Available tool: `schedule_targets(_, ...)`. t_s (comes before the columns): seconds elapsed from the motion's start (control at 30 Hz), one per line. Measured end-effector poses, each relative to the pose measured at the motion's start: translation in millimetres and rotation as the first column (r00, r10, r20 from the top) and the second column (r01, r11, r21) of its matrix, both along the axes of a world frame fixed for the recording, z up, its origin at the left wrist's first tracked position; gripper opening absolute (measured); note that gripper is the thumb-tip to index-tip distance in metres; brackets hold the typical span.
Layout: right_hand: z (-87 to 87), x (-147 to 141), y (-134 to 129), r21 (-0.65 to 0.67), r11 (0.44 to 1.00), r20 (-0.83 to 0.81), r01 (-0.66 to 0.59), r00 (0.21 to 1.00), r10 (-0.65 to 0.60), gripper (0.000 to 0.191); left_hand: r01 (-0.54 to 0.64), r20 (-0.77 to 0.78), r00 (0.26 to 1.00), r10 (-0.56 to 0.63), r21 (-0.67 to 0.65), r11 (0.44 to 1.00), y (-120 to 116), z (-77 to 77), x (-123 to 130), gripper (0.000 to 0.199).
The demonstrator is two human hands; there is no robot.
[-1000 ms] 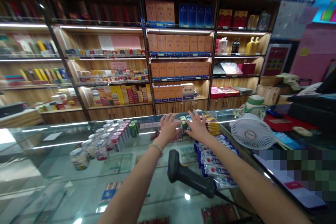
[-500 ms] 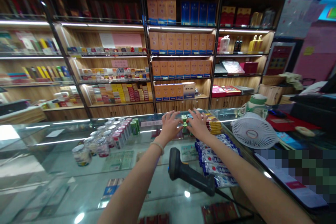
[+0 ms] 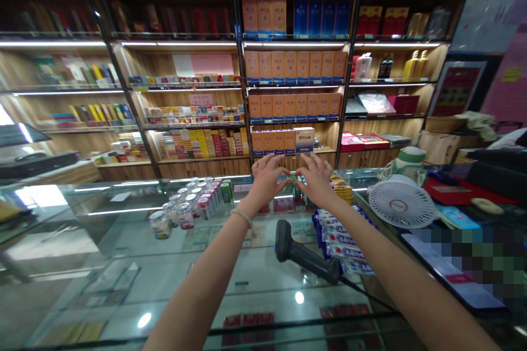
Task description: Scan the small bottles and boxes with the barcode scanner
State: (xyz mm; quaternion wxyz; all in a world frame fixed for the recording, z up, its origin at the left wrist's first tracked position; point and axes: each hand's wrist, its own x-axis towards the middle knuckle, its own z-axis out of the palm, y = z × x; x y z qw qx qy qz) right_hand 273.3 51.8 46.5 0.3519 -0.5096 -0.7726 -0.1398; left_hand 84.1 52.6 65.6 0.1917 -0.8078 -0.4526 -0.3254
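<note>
Above the far part of the glass counter, my left hand [image 3: 267, 180] and my right hand [image 3: 315, 180] face each other a short way apart. Their fingers are bent but spread, and I see nothing gripped in either. Small green cans [image 3: 293, 186] show partly in the gap between them; whether a fingertip touches one, I cannot tell. Beside my right hand lies a stack of yellow packs [image 3: 342, 192]. Blue-and-white snack packets [image 3: 340, 238] are laid out under my right forearm. A black barcode scanner [image 3: 304, 255] rests on the glass between my forearms.
Rows of lidded jars and cans [image 3: 193, 200] stand left of my hands. On the right are a white fan [image 3: 401, 203], a green-and-white jug [image 3: 407, 162] and a flat screen device [image 3: 453, 274]. Shelves with orange boxes [image 3: 294, 66] line the back wall.
The view has shifted, so the counter goods and shelves sit farther right in the picture. Both hands appear slightly higher, still bent and facing each other.
</note>
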Motion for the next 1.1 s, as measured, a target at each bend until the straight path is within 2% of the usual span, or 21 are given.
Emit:
schedule_targets(0.17,-6.7,-16.9,-27.8,0.073,0.996,-0.017,-0.049,0.999,0.05,0.015,0.01,0.011,1.0,-0.01,0.018,1.0,-30.3,-2.7,-18.6,0.015)
schedule_targets(0.43,-22.8,-45.0,-60.6,0.079,0.995,-0.003,-0.056,0.998,0.056,0.015,-0.007,0.064,0.998,0.007,-0.001,1.0,-64.6,-24.8,-44.6,0.015)
schedule_targets(0.6,-31.2,-50.0,-62.0,0.096,0.992,-0.048,-0.082,0.995,0.086,0.014,-0.016,0.161,0.987,0.014,0.013,1.0,-65.9,-40.6,-47.5,0.013)
schedule_targets(0.83,-37.4,-39.3,-59.9,0.05,0.99,-0.277,-0.129,0.951,0.138,0.017,-0.013,0.214,0.977,0.017,-0.021,1.0,-62.8,-59.3,-53.3,0.046)
schedule_targets(0.97,-38.1,-33.8,-60.1,0.008,0.98,-0.376,-0.199,0.908,0.187,0.02,-0.048,0.249,0.967,0.053,-0.027,0.998,-61.0,-68.8,-54.5,0.043)
schedule_targets(1.1,-38.8,-32.8,-60.3,-0.025,0.973,-0.422,-0.228,0.885,0.196,0.022,-0.027,0.282,0.959,0.037,-0.039,0.999,-59.5,-72.4,-52.9,0.028)
